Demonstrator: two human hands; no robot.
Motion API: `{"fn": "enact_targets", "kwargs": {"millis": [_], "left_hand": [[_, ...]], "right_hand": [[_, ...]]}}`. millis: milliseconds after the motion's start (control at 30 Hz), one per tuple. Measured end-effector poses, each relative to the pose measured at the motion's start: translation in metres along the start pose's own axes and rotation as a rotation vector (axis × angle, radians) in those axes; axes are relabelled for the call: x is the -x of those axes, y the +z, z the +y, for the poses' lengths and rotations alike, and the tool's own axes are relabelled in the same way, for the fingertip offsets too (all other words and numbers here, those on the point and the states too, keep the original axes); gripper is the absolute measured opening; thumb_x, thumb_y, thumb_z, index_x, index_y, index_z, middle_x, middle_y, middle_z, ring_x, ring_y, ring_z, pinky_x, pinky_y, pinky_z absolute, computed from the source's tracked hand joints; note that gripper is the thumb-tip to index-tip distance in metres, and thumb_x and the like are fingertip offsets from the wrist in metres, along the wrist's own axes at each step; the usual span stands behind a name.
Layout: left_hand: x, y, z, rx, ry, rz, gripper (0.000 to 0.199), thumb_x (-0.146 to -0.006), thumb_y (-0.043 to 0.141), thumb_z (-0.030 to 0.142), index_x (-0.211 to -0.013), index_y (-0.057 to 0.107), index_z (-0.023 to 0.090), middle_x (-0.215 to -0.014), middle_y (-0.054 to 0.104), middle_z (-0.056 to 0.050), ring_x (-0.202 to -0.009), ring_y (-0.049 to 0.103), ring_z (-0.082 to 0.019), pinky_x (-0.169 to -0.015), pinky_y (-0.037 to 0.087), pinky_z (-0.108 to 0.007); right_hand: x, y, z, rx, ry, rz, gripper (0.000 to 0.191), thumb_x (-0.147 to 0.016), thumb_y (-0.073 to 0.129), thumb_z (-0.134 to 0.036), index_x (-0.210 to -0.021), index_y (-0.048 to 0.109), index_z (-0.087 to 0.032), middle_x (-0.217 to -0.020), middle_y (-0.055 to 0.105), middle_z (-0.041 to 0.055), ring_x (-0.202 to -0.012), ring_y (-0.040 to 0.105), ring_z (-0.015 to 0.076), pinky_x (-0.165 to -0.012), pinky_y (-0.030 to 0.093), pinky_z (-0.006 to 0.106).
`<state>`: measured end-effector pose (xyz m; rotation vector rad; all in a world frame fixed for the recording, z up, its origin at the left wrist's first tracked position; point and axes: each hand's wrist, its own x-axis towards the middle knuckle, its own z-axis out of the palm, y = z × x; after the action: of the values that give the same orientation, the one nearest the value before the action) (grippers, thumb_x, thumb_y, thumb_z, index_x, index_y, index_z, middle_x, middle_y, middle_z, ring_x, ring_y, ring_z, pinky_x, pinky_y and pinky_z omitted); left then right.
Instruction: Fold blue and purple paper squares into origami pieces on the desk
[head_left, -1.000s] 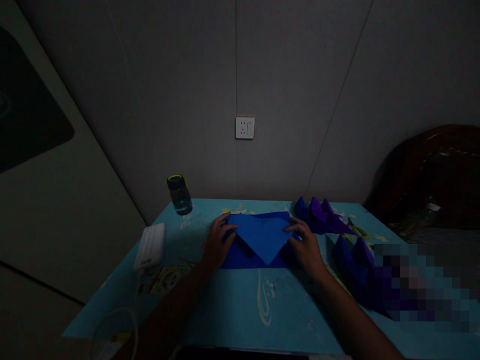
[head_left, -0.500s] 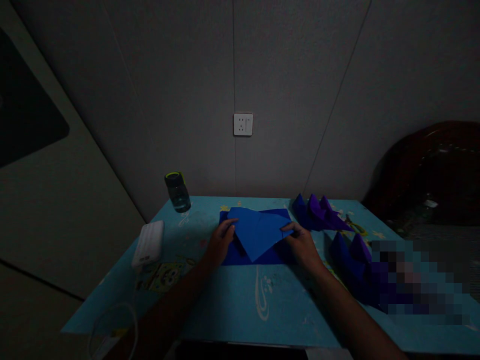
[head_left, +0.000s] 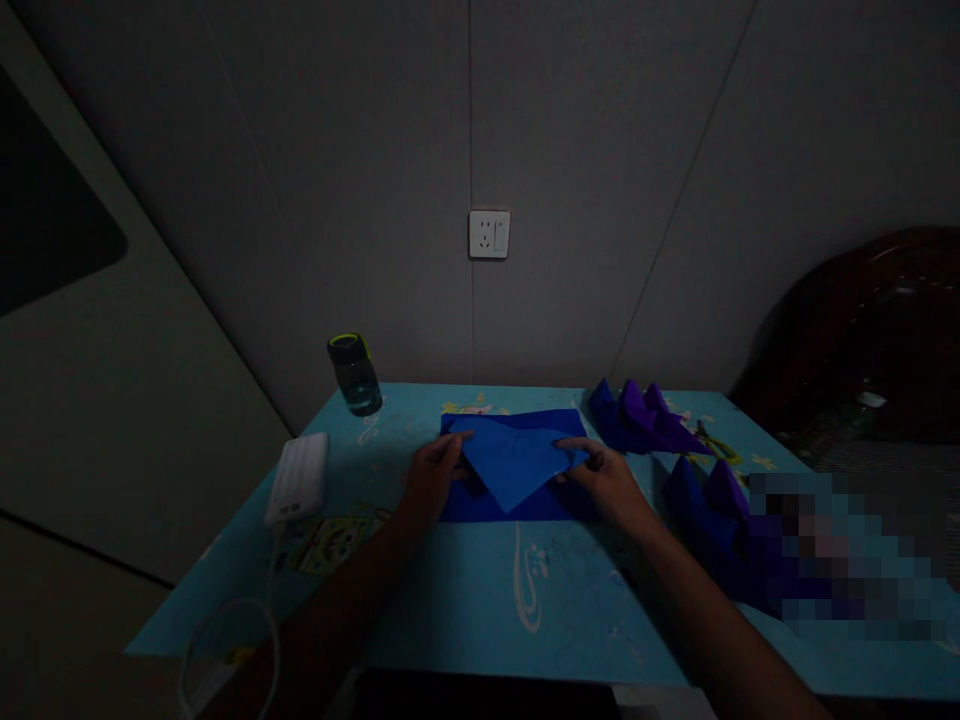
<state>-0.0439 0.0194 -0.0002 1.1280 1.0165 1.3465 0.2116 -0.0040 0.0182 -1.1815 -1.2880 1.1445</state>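
At the left of the blue patterned table, a white power bank lies with a cable running from its near end. Behind it, near the wall, stands a see-through bottle with a dark top and yellow-green trim; what looks like liquid sits in its lower part. The left hand pinches the left side of a folded blue sheet, thumb against fingers. The sheet is bright blue, broad along the far edge and tapering to a point toward the person, above a darker blue rectangular sheet on the table. The right hand grips its right corner. Farther right are blue-and-purple folded paper shapes with upright peaks; whether they nest is unclear.
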Motion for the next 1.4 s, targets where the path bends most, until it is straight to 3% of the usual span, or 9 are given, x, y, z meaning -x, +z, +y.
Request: {"fn": "enact_targets", "kwargs": {"millis": [100,200,367,567,733,833,967,1167,1400], "left_hand": [[0.000,0.001,-0.001,0.028,-0.006,0.034,0.049,-0.075,0.071,0.050,-0.107,0.069,0.013,-0.087,0.070,-0.006,-0.076,0.068,-0.020,-0.062,0.057,-0.030],[0.001,0.005,0.001,0.114,-0.016,0.024,0.061,-0.074,0.073,0.046,-0.125,0.056,0.017,-0.086,0.071,-0.005,-0.073,0.070,-0.020,-0.063,0.059,-0.033],[0.003,0.007,0.006,0.182,-0.007,0.058,0.084,-0.076,0.074,0.036,-0.146,0.029,0.023,-0.083,0.072,-0.003,-0.069,0.071,-0.020,-0.062,0.058,-0.032],[0.001,0.007,0.001,0.171,-0.004,0.023,0.069,-0.074,0.074,0.034,-0.133,0.045,0.015,-0.073,0.070,0.000,-0.058,0.067,-0.016,-0.053,0.057,-0.028],[0.005,0.010,0.003,0.101,0.017,-0.004,0.045,-0.069,0.076,0.038,-0.103,0.060,0.014,-0.060,0.065,0.004,-0.048,0.061,-0.013,-0.045,0.055,-0.025],[0.008,0.010,0.006,0.083,0.037,-0.046,0.042,-0.069,0.076,0.039,-0.099,0.061,0.015,-0.057,0.063,0.005,-0.049,0.062,-0.013,-0.045,0.056,-0.025],[0.008,0.008,0.003,0.110,0.057,-0.027,0.048,-0.069,0.076,0.037,-0.107,0.056,0.016,-0.058,0.063,0.006,-0.047,0.062,-0.014,-0.044,0.056,-0.025],[0.007,0.007,0.000,0.170,0.020,0.008,0.064,-0.067,0.077,0.034,-0.119,0.043,0.019,-0.064,0.065,0.008,-0.044,0.063,-0.014,-0.042,0.054,-0.025],[0.010,0.011,0.010,0.200,0.034,-0.009,0.039,-0.068,0.074,0.029,-0.098,0.051,0.021,-0.056,0.058,0.010,-0.043,0.057,-0.011,-0.041,0.052,-0.022]], "right_hand": [[0.005,0.000,-0.006,0.026,-0.009,-0.068,0.066,-0.070,0.077,-0.032,-0.131,0.055,-0.017,-0.056,0.053,-0.0071,-0.049,0.045,0.0095,-0.049,0.031,0.022],[0.011,-0.001,-0.010,-0.017,-0.034,-0.110,0.084,-0.073,0.078,-0.031,-0.146,0.038,-0.024,-0.063,0.048,-0.0078,-0.054,0.044,0.0097,-0.051,0.033,0.021],[0.015,-0.003,-0.010,-0.165,-0.020,-0.185,0.078,-0.082,0.070,-0.041,-0.150,0.031,-0.031,-0.077,0.055,-0.0020,-0.073,0.058,0.0160,-0.067,0.045,0.027],[0.012,-0.004,-0.011,-0.066,-0.027,-0.052,0.078,-0.083,0.070,-0.044,-0.150,0.032,-0.029,-0.066,0.049,-0.0055,-0.058,0.050,0.0120,-0.054,0.039,0.023],[0.002,-0.004,-0.001,-0.182,-0.018,0.020,0.073,-0.075,0.077,-0.045,-0.139,0.045,-0.026,-0.061,0.054,-0.0059,-0.052,0.048,0.0124,-0.051,0.038,0.024],[-0.002,-0.004,0.003,-0.272,0.015,-0.034,0.052,-0.073,0.079,-0.045,-0.115,0.059,-0.023,-0.068,0.061,-0.0022,-0.058,0.054,0.0137,-0.057,0.044,0.026],[0.001,-0.004,-0.002,-0.263,0.036,-0.017,0.036,-0.073,0.079,-0.047,-0.091,0.062,-0.020,-0.069,0.062,-0.0016,-0.058,0.056,0.0124,-0.058,0.047,0.025],[0.007,-0.001,-0.010,-0.307,0.011,-0.020,0.032,-0.073,0.078,-0.046,-0.089,0.063,-0.023,-0.064,0.062,-0.0034,-0.053,0.058,0.0127,-0.051,0.048,0.024],[0.006,-0.005,-0.008,-0.309,0.000,-0.049,0.026,-0.070,0.081,-0.042,-0.077,0.069,-0.020,-0.060,0.066,-0.0017,-0.047,0.060,0.0137,-0.048,0.052,0.026]]}}
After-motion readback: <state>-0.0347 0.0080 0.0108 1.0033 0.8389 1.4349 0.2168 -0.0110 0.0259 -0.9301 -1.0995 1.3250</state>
